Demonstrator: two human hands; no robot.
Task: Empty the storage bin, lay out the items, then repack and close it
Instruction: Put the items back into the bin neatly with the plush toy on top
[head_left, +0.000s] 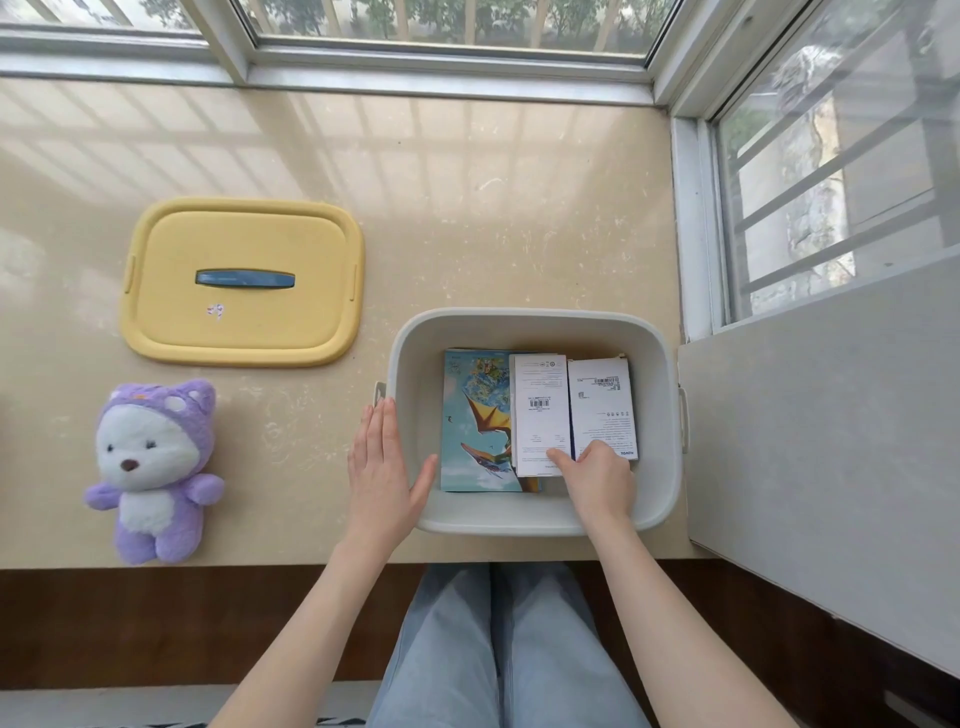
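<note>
The storage bin sits at the surface's front edge, toward the right. Inside, the left white box and right white box lie side by side, long axes front to back. The right grip curls over their near ends; I cannot tell whether it pinches. The left grip lies flat and straight-fingered against the bin's left wall. Lifting straight up looks unobstructed, and there is bare surface left of the bin and behind it.

Beige stone ledge was glossy, striped with pale window reflections toward far edge. White-framed window ran along far edge, foliage beyond glass. Second window met it at far right corner. Grey slab stood along right edge, near half. Dark wood panel lay below near edge.
</note>
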